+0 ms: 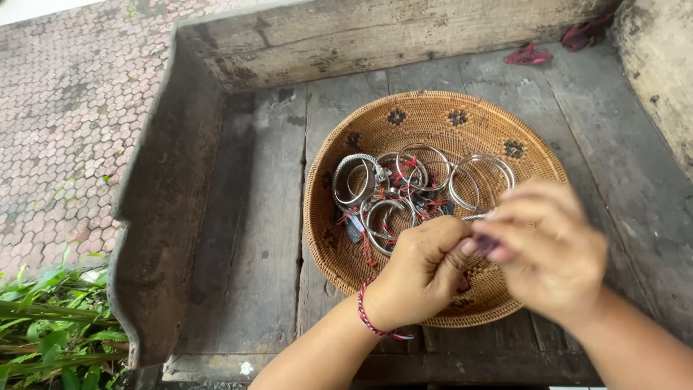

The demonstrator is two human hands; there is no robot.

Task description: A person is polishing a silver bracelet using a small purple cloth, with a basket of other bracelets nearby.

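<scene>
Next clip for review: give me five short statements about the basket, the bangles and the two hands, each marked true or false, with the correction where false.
1. The round woven basket rests on weathered wooden planks. True.
2. The basket holds wooden spoons. False: it holds silver metal bangles, several with red thread tied on.
3. The left hand wears a red braided cord at the wrist. True.
4. The two hands are far apart, one outside the basket. False: the left hand and the right hand meet fingertip to fingertip over the basket's near side, pinching something small that is too blurred to identify.
5. Green leaves show at the lower left, beside a paved ground of small hexagonal stones. True.
</scene>
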